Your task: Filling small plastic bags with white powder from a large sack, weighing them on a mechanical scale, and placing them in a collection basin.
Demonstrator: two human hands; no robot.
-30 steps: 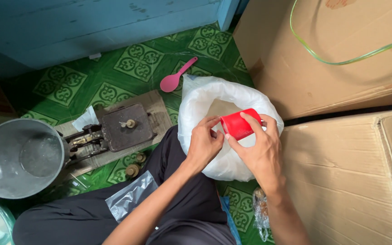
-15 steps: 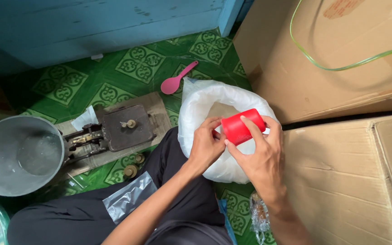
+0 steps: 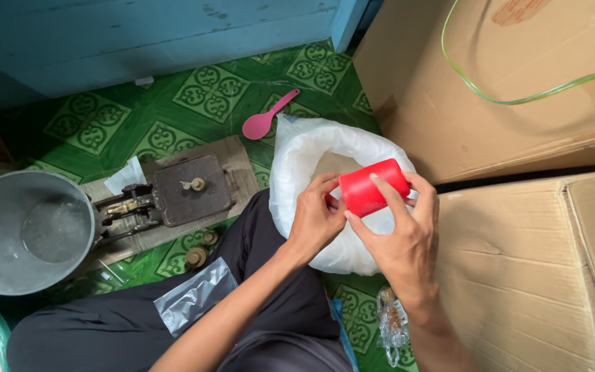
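Green patterned floor (image 3: 173, 110) lies under you; your left hand (image 3: 316, 219) and right hand (image 3: 401, 234) both grasp a red cup (image 3: 372, 186) over the white sack (image 3: 311, 165) of pale powder.

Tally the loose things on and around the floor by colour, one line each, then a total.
Red: 1, the red cup held by the left hand and right hand
Pink: 1, the pink spoon
White: 1, the white sack
Grey: 1, the metal bowl
Brown: 2, the cardboard boxes
Total: 6
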